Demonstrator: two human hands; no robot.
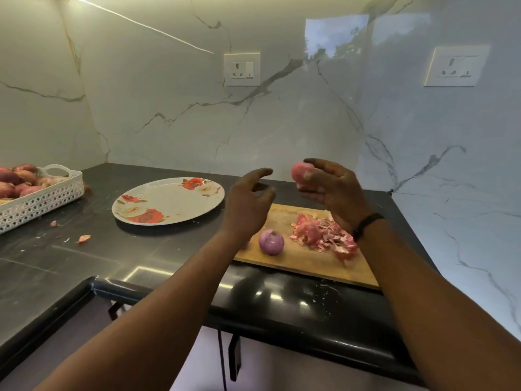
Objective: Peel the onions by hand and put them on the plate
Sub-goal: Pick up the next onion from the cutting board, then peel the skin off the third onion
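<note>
Head view is showing both forearms reaching over the dark table [84, 258] toward the wooden cutting board [304, 261], taken here as the landmark. The right hand [329, 190] is hovering above the far edge of the board, its fingers curling round a pink onion [300, 172] and gripping it clear of the surface. A dark band [366, 224] is sitting on the right wrist. The left hand [248, 198] is hanging above the board's left end, holding nothing, its fingers loosely bent and apart from the held onion.

A peeled purple onion [271, 241] is resting on the board near its left end, just below the left hand in the picture. A heap of pink and papery peels [324, 235] is lying on the board to the right of that onion, partly behind the right forearm.

The floral plate [169, 200] is sitting on the table to the left of the board, close to it, carrying no onions. Farther left of the board, beyond the plate, a white lattice basket [42, 201] is holding unpeeled onions [19, 179]. Loose peel scraps [84, 238] are lying on the table between the basket and the board's near-left side.
</note>
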